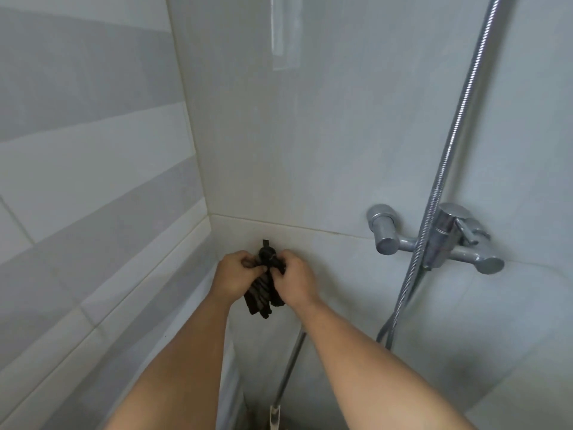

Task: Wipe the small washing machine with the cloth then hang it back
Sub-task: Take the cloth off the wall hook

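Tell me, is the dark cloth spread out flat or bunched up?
Bunched up. The cloth hangs in gathered folds against the wall, its top pinched between the left hand and the right hand at a small dark hook.

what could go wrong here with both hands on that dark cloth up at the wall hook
1. The cloth is bunched at the small dark hook; if its loop isn't properly seated when the left hand and right hand release, it may drop.
2. Tugging could strain the hook's hold on the tile.
3. The right arm is near the shower hose and mixer tap; it might bump them.
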### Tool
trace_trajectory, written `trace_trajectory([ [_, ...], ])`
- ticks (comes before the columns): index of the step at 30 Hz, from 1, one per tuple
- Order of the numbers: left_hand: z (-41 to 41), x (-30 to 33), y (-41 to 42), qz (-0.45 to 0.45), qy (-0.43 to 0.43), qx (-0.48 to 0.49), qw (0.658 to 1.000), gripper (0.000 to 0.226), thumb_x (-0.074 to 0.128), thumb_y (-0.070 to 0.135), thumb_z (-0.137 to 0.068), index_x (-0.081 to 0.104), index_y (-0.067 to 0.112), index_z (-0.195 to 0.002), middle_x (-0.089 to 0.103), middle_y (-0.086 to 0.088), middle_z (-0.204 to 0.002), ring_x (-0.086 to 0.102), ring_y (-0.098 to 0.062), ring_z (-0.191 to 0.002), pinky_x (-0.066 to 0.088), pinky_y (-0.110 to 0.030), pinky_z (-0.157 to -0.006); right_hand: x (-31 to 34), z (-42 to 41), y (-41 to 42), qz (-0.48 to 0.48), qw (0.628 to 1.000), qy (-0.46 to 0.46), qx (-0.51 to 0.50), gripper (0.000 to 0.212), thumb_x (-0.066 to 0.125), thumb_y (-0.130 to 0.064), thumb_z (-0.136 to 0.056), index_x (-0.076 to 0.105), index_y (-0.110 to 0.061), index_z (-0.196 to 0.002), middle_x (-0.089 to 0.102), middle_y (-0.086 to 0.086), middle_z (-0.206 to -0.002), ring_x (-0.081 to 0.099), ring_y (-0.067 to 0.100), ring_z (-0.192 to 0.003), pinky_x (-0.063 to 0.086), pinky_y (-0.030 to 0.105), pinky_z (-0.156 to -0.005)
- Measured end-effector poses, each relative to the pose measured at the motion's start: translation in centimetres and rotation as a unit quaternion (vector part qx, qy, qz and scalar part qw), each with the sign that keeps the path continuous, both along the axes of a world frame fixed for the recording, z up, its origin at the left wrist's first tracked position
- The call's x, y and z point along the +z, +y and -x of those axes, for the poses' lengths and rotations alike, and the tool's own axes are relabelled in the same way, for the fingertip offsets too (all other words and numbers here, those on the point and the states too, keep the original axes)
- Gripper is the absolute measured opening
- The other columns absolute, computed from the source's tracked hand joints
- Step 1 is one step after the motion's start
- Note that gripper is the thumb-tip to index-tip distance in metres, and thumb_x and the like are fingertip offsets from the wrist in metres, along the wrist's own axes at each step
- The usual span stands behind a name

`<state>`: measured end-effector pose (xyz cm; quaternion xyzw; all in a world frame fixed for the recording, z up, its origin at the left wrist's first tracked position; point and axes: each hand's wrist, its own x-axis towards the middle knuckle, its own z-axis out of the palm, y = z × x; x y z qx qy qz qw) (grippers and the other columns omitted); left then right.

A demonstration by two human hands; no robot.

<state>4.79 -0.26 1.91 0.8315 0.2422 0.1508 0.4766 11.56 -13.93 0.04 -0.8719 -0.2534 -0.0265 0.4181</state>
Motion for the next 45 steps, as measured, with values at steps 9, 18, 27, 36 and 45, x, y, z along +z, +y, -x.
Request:
trace_trajectory([
  [9,7.3,1.2,-7.8,0.046,-0.019,-0.053,0.997,0.017,0.082,0.019,-0.089,0.075,0.009,-0.101,0.078,-0.008,-0.093,0.073,-0.022,-0.088,0.055,-0.032,-0.083,0.4,6.5,-9.2,-0.097,0.991,0.093,0.008,0.020,0.074,-0.018,-0.084,0.067,-0.019,-0.103,0.072,0.001,-0.096,0.068,0.018,-0.088,0.057,0.035,-0.082],
  [18,11.2,-0.5,-18.7,0.041,0.067,-0.156,0.985,0.029,0.082,0.015,-0.088,0.057,0.012,-0.073,0.056,-0.001,-0.065,0.050,-0.017,-0.061,0.039,-0.031,-0.061,-0.4,12.0,-23.7,-0.100,0.975,0.199,-0.005,0.015,0.079,-0.004,-0.083,0.077,-0.011,-0.095,0.077,0.004,-0.089,0.074,0.015,-0.081,0.059,0.028,-0.083],
  [27,9.5,-0.8,-28.7,0.006,0.113,-0.238,0.965,0.023,0.083,0.026,-0.087,0.067,0.009,-0.089,0.075,-0.013,-0.092,0.069,-0.025,-0.082,0.055,-0.038,-0.082,0.5,12.9,-36.4,-0.064,0.977,0.176,-0.101,0.022,0.077,-0.010,-0.086,0.074,-0.032,-0.083,0.076,-0.009,-0.087,0.072,0.008,-0.087,0.054,0.022,-0.086],
  [36,7.0,-1.3,-38.9,0.057,0.193,-0.151,0.968,0.024,0.060,0.021,-0.100,0.062,0.009,-0.080,0.072,-0.017,-0.093,0.071,-0.034,-0.089,0.061,-0.044,-0.078,-0.9,13.1,-43.4,-0.057,0.975,0.184,-0.112,0.013,0.082,-0.016,-0.082,0.081,-0.017,-0.094,0.078,-0.007,-0.087,0.073,0.007,-0.083,0.055,0.023,-0.084],
  [45,7.7,-2.7,-45.7,0.397,0.172,-0.130,0.892,0.020,0.059,0.029,-0.099,0.069,0.012,-0.100,0.073,-0.014,-0.103,0.067,-0.027,-0.090,0.052,-0.037,-0.081,-3.4,13.1,-47.4,-0.073,0.971,0.224,-0.039,0.023,0.071,-0.014,-0.086,0.080,-0.021,-0.106,0.078,-0.007,-0.091,0.074,0.008,-0.087,0.057,0.026,-0.088],
])
